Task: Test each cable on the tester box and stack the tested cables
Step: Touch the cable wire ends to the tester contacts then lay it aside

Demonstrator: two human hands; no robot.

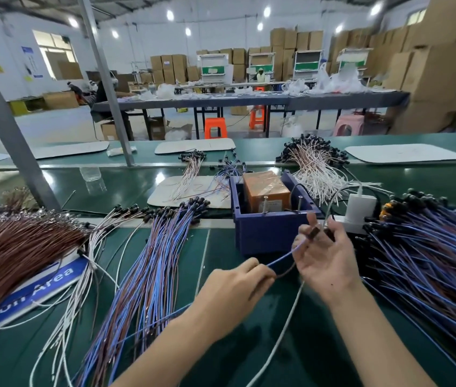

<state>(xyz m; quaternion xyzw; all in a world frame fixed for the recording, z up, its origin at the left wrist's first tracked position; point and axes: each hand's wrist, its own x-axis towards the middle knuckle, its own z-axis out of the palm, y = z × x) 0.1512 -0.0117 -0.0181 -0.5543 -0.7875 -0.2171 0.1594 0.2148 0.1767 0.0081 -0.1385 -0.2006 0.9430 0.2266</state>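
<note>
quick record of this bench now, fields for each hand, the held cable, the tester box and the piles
cable: blue and brown, strung between both hands
left hand: pinches its wire
right hand: palm up, pinches its black connector
tester box: blue, open top, orange block inside
left pile: blue-brown cables, fanned
right pile: blue-brown cables, black connectors

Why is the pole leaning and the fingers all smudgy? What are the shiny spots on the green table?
Head view: the wide-angle lens tilts the metal pole; the right hand and its cable look motion-blurred; ceiling lamps glare off the glossy green belt.
</note>
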